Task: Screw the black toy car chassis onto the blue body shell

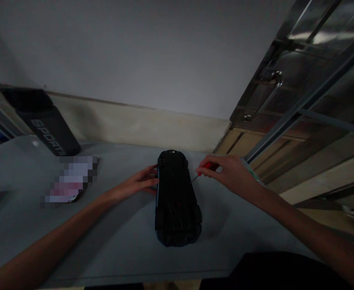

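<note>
A toy car lies upside down on the grey table, its black underside and wheels facing up. My left hand rests against the car's left side, fingers spread along its edge, with some fingertips hidden beside the body. In my right hand is a screwdriver with a red handle, pinched between thumb and fingers. Its thin shaft slants down-left to the car's right side; whether the tip touches the car I cannot tell.
A dark sports bottle stands at the table's back left. Nearer lies a flat item, blurred out by pixels. The pale wall borders the table behind. To the right are a metal door handle and a grey metal bar.
</note>
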Tool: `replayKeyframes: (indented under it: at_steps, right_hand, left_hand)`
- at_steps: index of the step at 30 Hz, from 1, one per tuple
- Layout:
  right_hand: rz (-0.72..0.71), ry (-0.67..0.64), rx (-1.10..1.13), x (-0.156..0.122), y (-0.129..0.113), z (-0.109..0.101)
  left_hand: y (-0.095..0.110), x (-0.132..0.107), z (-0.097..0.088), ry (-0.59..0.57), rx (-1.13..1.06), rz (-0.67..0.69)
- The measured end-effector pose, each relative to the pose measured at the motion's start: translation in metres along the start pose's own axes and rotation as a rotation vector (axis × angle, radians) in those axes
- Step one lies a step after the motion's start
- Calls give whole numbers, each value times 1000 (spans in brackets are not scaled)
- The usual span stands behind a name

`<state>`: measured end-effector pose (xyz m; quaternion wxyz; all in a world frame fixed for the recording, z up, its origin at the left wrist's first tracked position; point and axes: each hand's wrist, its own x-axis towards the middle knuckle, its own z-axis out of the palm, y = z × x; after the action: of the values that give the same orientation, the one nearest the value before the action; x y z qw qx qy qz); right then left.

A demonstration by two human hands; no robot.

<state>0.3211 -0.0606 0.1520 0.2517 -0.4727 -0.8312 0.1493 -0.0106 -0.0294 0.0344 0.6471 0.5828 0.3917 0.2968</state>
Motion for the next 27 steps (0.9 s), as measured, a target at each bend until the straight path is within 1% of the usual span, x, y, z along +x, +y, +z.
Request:
replayKeyframes:
  at_steps: [4, 7, 9, 12, 16, 20, 23, 25, 27]
  right_hand:
    - [-38, 4, -112, -3, 0, 9]
    - [-81, -13, -171, -2, -1, 11]
    - [-104, -27, -194, 0, -2, 12]
    - [-131, -40, -199, 4, -3, 13]
    - [-209, -85, -155, 6, -4, 11]
    - [-235, -111, -137, 4, 0, 7]
    - [-198, -138, -191, 2, 1, 7]
    - [-125, -171, -282, 2, -5, 10]
    - [-25, -201, -421, 4, -16, 13]
  left_hand:
    - [-8, 4, -4, -4, -2, 32]
    - [-15, 9, -8, -56, -4, 67]
    - [-20, 12, -11, -86, -12, 83]
    - [-24, 14, -13, -99, -28, 85]
    - [-22, 13, -13, -110, -30, 91]
    - [-17, 11, -10, -100, -34, 101]
    - [-15, 10, -9, -69, -19, 89]
    - [-15, 9, -8, -54, -11, 79]
    - [-14, 9, -8, -48, -16, 78]
